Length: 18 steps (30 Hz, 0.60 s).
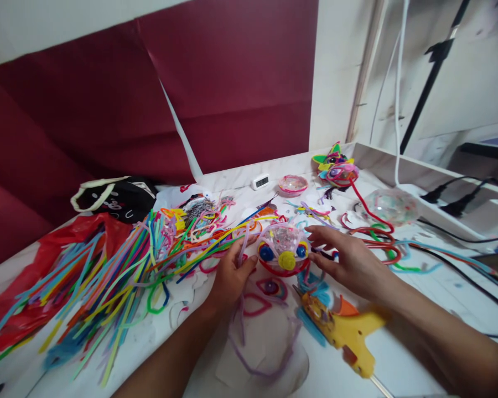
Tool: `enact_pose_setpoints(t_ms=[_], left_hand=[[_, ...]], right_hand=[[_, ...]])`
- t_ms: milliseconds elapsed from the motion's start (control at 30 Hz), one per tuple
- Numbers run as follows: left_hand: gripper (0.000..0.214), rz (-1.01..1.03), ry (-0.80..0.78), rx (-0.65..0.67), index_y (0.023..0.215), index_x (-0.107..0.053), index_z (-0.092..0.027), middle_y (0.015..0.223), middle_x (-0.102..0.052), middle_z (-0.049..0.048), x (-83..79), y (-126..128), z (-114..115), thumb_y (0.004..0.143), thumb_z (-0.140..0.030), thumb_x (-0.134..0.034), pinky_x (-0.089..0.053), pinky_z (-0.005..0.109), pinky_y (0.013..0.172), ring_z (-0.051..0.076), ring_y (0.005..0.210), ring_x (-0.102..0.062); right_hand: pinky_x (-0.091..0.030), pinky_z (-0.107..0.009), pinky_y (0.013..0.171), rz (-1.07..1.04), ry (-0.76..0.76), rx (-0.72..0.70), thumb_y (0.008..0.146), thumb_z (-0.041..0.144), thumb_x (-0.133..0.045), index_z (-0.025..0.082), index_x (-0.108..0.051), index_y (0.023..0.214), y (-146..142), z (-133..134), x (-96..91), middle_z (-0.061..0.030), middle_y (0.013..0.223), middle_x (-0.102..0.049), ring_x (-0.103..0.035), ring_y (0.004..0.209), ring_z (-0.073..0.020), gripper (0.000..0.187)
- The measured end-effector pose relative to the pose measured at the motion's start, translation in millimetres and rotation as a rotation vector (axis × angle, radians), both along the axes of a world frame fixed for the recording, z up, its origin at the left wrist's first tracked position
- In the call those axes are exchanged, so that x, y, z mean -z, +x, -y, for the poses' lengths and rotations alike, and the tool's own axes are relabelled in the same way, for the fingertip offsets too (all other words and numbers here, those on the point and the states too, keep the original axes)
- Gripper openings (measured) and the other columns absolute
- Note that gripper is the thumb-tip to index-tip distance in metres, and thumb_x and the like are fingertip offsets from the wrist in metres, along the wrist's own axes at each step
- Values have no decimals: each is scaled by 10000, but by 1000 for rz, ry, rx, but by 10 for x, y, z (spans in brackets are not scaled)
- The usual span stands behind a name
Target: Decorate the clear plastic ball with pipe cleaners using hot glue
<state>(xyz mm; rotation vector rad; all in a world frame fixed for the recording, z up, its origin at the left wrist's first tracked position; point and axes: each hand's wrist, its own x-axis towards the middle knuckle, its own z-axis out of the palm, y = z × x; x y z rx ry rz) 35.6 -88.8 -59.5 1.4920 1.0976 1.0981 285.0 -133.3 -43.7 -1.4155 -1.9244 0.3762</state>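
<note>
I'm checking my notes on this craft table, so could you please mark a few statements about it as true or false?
1. The left hand and right hand are on either side of the clear dome with blue eyes and a yellow nose. True.
2. The yellow glue gun is held in the right hand. False: it lies on the table, near the right forearm.
3. The heap of pipe cleaners lies to the left of the hands. True.
4. The small white clock stands at the table's near edge. False: it stands at the back, by the wall.
</note>
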Motion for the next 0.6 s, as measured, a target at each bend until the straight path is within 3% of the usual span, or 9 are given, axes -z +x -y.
enact_pose_setpoints(t_ms=[100, 333, 600], left_hand=[[461, -34, 30, -14, 1236, -592, -233, 1335, -577, 57, 7, 10, 26, 786, -282, -675, -421, 347, 1024, 247, 1240, -516], [491, 4, -39, -6, 1262, -574, -252, 1313, -592, 70, 0, 36, 60, 782, -286, -673, -504, 312, 878, 259, 1149, -588], [481, -33, -12, -5, 1250, -590, -235, 1283, -616, 61, 56, 7, 24, 776, -265, -661, -456, 336, 981, 252, 1191, -562]], right_hand=[[-552, -369, 747, -12, 33, 16, 862, 289, -523, 194, -504, 1234, 16, -5, -19, -95, 1033, -697, -683, 897, -214, 384], [-548, -365, 758, -12, 23, 35, 861, 292, -533, 195, -525, 1213, 43, -5, -14, -88, 1032, -696, -680, 893, -207, 365], [-550, -365, 766, 4, -3, 3, 868, 271, -515, 211, -518, 1220, 8, 25, -19, -77, 1041, -698, -678, 912, -208, 357]])
